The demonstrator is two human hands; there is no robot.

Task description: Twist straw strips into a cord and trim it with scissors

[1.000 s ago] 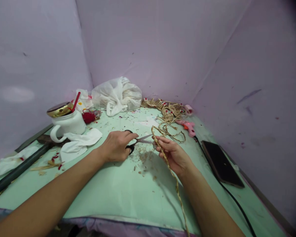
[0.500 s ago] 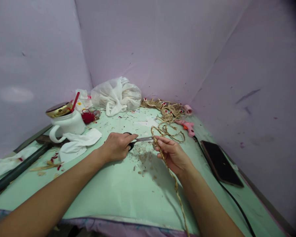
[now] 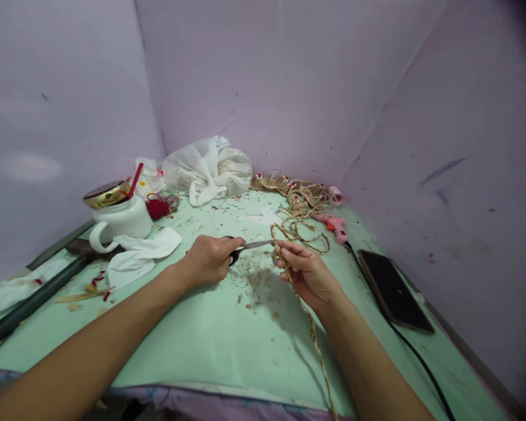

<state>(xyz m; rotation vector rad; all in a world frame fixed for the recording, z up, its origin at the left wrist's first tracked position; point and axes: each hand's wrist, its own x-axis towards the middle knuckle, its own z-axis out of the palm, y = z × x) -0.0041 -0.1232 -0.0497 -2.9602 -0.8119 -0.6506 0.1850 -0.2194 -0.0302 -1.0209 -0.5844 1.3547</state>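
My left hand (image 3: pixel 208 258) is closed around the black handles of a pair of scissors (image 3: pixel 255 245), whose blades point right. The blade tips reach the braided straw cord (image 3: pixel 314 339) beside my right fingertips. Thumb and fingers of my right hand (image 3: pixel 304 270) pinch that cord. From the pinch, one length runs down over the table's front edge, while more of it lies in loose loops on the table behind the hand. Whether the blades are touching the cord I cannot tell.
Straw pieces with red and white bits (image 3: pixel 298 196), a pink glue gun (image 3: pixel 333 225) and a phone (image 3: pixel 397 289) lie right. A white mug (image 3: pixel 125 220), red yarn (image 3: pixel 158 207), a hammer (image 3: pixel 39 299) and a cloth (image 3: pixel 142 254) are left. A plastic bag (image 3: pixel 214 169) sits behind.
The scissor blades look more closed together than before, with their tips still at the cord. Both hands have stayed nearly in place.
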